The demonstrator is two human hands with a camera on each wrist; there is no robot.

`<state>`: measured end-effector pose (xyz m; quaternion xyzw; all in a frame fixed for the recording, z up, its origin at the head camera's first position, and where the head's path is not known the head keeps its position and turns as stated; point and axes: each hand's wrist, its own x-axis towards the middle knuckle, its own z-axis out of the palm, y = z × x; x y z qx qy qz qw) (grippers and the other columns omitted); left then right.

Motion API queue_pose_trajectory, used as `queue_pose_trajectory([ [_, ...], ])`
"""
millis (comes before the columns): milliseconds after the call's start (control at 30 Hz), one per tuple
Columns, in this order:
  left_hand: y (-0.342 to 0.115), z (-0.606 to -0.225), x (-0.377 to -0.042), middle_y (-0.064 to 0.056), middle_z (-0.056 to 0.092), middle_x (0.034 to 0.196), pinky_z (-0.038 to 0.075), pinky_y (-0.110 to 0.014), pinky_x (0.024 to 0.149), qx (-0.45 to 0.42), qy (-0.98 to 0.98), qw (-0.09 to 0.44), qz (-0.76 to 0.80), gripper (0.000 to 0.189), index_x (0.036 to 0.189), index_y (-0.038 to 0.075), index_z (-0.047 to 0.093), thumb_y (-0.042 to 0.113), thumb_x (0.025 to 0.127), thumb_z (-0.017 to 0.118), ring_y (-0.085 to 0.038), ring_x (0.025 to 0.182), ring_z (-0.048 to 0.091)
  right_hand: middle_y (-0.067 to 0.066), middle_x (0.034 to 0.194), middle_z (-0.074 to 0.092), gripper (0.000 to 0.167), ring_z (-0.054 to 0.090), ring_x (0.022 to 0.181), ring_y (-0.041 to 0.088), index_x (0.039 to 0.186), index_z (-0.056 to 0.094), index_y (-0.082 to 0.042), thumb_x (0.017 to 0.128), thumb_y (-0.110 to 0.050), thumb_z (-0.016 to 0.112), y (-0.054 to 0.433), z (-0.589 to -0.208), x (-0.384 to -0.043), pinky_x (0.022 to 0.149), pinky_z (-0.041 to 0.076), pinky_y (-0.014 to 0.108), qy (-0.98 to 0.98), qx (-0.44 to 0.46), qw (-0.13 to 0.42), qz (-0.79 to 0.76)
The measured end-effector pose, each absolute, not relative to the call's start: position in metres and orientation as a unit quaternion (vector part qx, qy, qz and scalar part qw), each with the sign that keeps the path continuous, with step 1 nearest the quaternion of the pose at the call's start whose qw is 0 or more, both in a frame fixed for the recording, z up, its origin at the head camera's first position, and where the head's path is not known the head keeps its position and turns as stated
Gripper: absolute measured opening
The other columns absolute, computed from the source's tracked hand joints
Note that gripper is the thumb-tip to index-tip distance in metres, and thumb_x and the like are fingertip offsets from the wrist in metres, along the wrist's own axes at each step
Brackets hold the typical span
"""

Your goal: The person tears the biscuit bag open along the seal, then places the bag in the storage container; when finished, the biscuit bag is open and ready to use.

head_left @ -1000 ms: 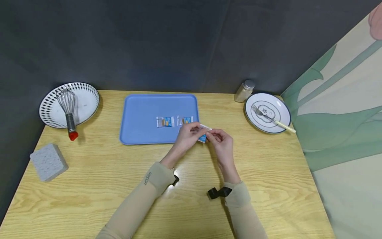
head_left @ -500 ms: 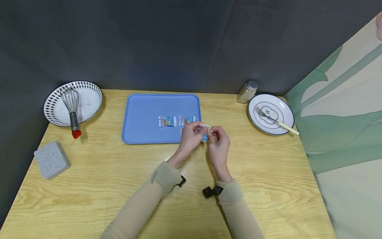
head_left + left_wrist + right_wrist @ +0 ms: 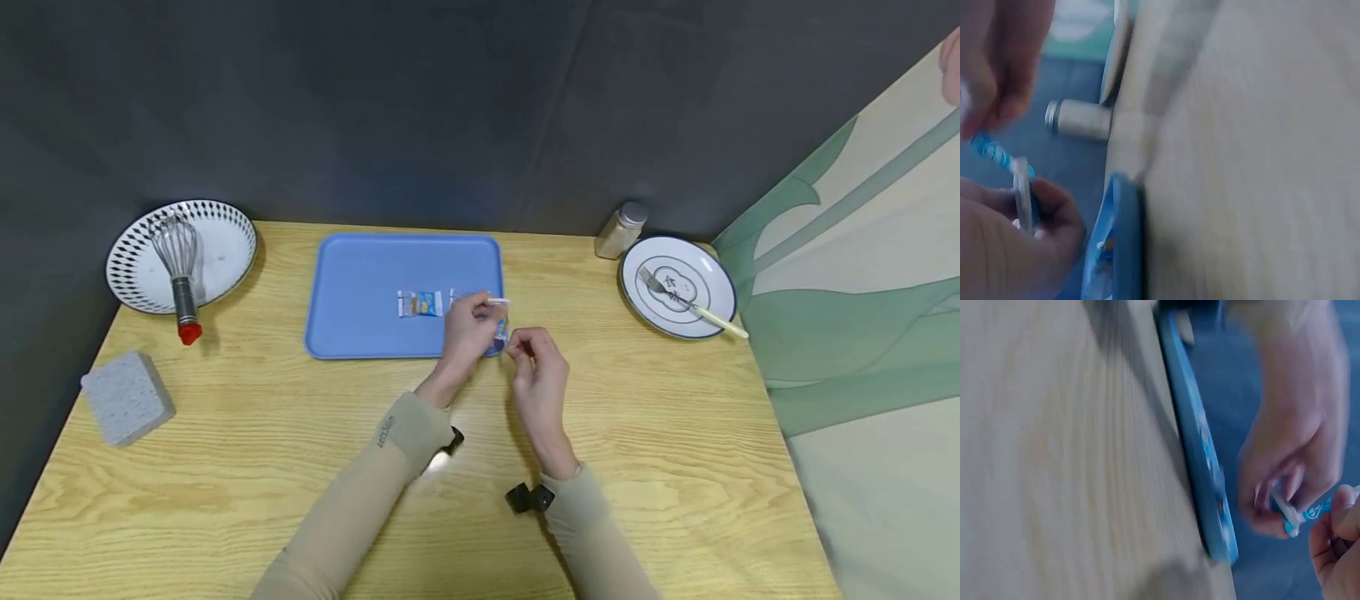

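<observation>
Over the right edge of a blue tray, my left hand pinches a small blue-and-clear wrapped packet with a white end. My right hand is just to its right, pinching a blue end of the wrapper, which the left wrist view shows as a narrow blue strip stretched between both hands. From the right wrist, the left hand curls round the packet. On the tray lies a similar packet; another is partly hidden behind the left hand.
A patterned plate with a whisk stands at the left, above a grey sponge-like block. At the right are a shaker jar and a plate bearing a fork.
Both hands have shifted slightly left, the left hand turning the packet over the tray's edge. The right hand has moved a little apart from the left while pinching the wrapper.
</observation>
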<state>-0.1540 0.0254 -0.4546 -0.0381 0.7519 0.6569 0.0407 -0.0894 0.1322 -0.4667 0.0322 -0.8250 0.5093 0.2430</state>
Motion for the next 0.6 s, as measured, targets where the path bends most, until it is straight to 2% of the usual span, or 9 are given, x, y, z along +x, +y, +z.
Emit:
queue_pose_trajectory([
  [100, 0.025, -0.454, -0.159, -0.003, 0.073, 0.077, 0.044, -0.020, 0.064, -0.048, 0.732, 0.040, 0.678, 0.008, 0.089, -0.002, 0.075, 0.000, 0.096, 0.072, -0.006, 0.070, 0.060, 0.016, 0.090, 0.066, 0.014, 0.061, 0.081, 0.023, 0.092, 0.065, 0.006, 0.092, 0.019, 0.069, 0.133, -0.464, -0.085, 0.073, 0.049, 0.022, -0.823, 0.023, 0.240, 0.515],
  [200, 0.021, -0.452, -0.157, -0.009, 0.076, 0.087, 0.048, -0.023, 0.070, -0.039, 0.734, 0.048, 0.676, 0.009, 0.091, -0.003, 0.075, 0.002, 0.098, 0.072, -0.014, 0.079, 0.067, 0.017, 0.089, 0.066, 0.010, 0.061, 0.079, 0.021, 0.095, 0.063, 0.007, 0.096, 0.016, 0.068, 0.134, -0.461, -0.090, 0.069, 0.048, 0.019, -0.807, -0.005, 0.232, 0.542],
  [333, 0.019, -0.452, -0.154, -0.013, 0.077, 0.095, 0.050, -0.024, 0.076, -0.030, 0.728, 0.072, 0.681, 0.010, 0.096, -0.004, 0.076, 0.004, 0.099, 0.073, -0.021, 0.089, 0.072, 0.019, 0.093, 0.066, 0.006, 0.064, 0.081, 0.017, 0.103, 0.063, 0.010, 0.100, 0.010, 0.068, 0.137, -0.459, -0.096, 0.071, 0.056, 0.024, -0.777, -0.042, 0.194, 0.597],
  [500, 0.010, -0.454, -0.147, -0.015, 0.078, 0.101, 0.046, -0.023, 0.069, -0.018, 0.700, 0.120, 0.704, 0.022, 0.117, -0.007, 0.073, 0.009, 0.102, 0.072, -0.012, 0.082, 0.065, 0.019, 0.102, 0.067, 0.015, 0.064, 0.086, 0.013, 0.115, 0.065, 0.011, 0.104, 0.002, 0.067, 0.141, -0.463, -0.104, 0.075, 0.058, 0.027, -0.757, -0.049, 0.145, 0.635],
  [600, 0.001, -0.456, -0.142, -0.012, 0.078, 0.100, 0.044, -0.025, 0.063, -0.038, 0.659, 0.150, 0.736, 0.027, 0.125, -0.005, 0.069, 0.010, 0.103, 0.073, -0.010, 0.072, 0.057, 0.022, 0.107, 0.067, 0.022, 0.064, 0.089, 0.017, 0.125, 0.064, 0.012, 0.107, -0.001, 0.064, 0.143, -0.465, -0.106, 0.077, 0.057, 0.027, -0.761, -0.024, 0.114, 0.638],
])
